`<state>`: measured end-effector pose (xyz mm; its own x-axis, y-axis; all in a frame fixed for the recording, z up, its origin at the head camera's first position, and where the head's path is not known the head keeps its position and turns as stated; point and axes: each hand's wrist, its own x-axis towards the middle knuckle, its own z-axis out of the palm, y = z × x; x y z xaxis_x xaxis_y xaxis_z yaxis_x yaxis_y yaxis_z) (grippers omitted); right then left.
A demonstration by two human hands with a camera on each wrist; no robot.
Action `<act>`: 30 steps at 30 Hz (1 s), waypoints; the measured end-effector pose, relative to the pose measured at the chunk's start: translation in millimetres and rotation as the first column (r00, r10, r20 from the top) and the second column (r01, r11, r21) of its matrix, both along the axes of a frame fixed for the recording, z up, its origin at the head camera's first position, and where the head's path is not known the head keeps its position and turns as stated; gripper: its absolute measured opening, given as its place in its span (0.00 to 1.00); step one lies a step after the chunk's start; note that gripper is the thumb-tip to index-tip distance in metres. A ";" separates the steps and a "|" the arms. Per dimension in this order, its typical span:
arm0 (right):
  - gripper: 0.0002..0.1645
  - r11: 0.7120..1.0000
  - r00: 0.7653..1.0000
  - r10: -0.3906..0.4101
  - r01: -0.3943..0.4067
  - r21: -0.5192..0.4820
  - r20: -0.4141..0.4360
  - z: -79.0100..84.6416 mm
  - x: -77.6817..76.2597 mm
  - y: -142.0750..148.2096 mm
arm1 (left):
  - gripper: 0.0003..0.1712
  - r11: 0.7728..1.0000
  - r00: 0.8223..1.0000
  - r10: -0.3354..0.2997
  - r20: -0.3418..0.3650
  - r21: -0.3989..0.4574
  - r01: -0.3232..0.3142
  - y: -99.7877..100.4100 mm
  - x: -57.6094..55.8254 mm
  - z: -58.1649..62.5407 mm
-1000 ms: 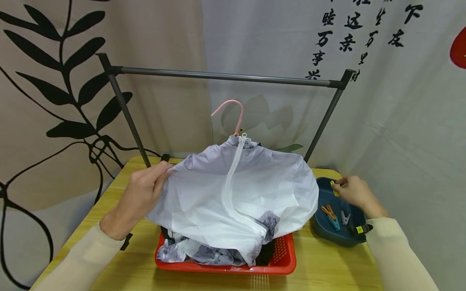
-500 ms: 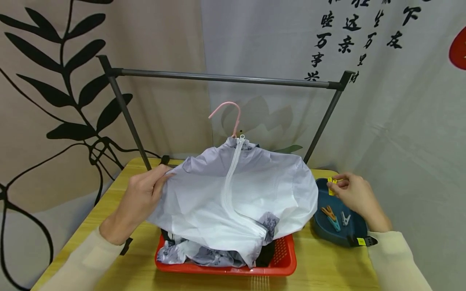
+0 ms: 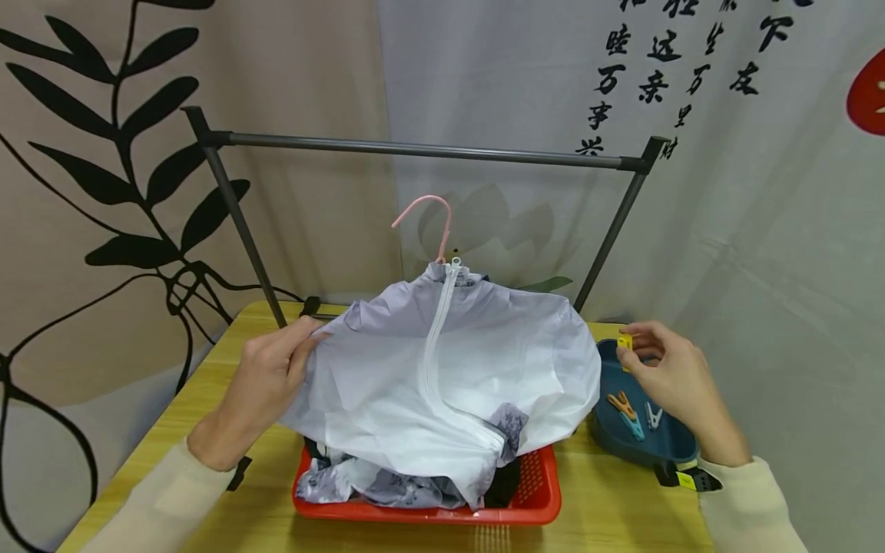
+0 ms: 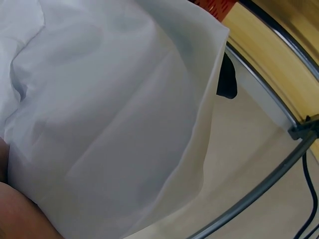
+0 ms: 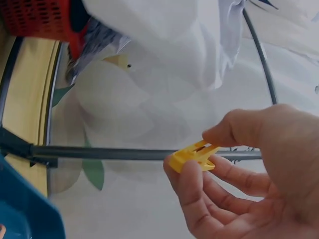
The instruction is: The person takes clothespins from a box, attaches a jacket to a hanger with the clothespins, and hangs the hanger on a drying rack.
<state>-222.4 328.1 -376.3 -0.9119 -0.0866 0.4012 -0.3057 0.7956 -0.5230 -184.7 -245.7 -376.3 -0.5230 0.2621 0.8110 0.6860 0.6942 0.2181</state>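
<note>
A white and pale lilac zip jacket (image 3: 387, 369) is spread on a pink hanger (image 3: 445, 223), whose hook stands up above the collar. My left hand (image 3: 273, 376) grips the jacket at its left shoulder edge; in the left wrist view the pale cloth (image 4: 114, 109) fills most of the frame. Between thumb and fingers, my right hand (image 3: 674, 376) pinches a yellow clothespin (image 3: 625, 352) over the blue bin (image 3: 608, 438). The right wrist view shows that yellow clothespin (image 5: 194, 158) held at the fingertips. An orange clothespin (image 3: 620, 402), a light blue one (image 3: 632, 427) and a grey one (image 3: 653, 415) lie in the bin.
A red basket (image 3: 429, 514) with more clothes stands beneath the jacket on the wooden table (image 3: 242, 514). Behind rises a grey rack, its crossbar (image 3: 415, 148) running above the hanger. A printed curtain (image 3: 774, 253) hangs at the back.
My right hand has lifted the yellow clothespin slightly up and left over the bin, turning it in the fingers. The left hand keeps its grip on the jacket, which has barely shifted.
</note>
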 end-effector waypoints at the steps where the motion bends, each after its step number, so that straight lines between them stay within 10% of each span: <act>1: 0.19 1.000 1.000 0.009 -0.009 -0.018 -0.014 1.4 1.6 -1.9 | 0.13 1.000 1.000 0.000 0.003 0.000 0.000 -0.1 -0.4 -0.7; 12: 0.20 0.992 0.988 0.061 -0.076 -0.103 -0.142 19.1 16.4 -25.9 | 0.04 1.000 1.000 0.011 0.016 0.001 -0.011 2.1 -1.1 -3.5; 21: 0.23 0.971 0.948 0.184 -0.216 -0.099 -0.261 32.2 27.2 -49.8 | 0.37 0.999 0.999 0.034 0.011 -0.022 -0.034 4.0 0.4 -3.0; 30: 0.31 0.926 0.895 0.325 -0.367 -0.090 -0.306 48.7 35.9 -81.7 | 0.17 1.000 0.996 -0.023 -0.085 -0.016 0.022 9.7 -0.5 -3.5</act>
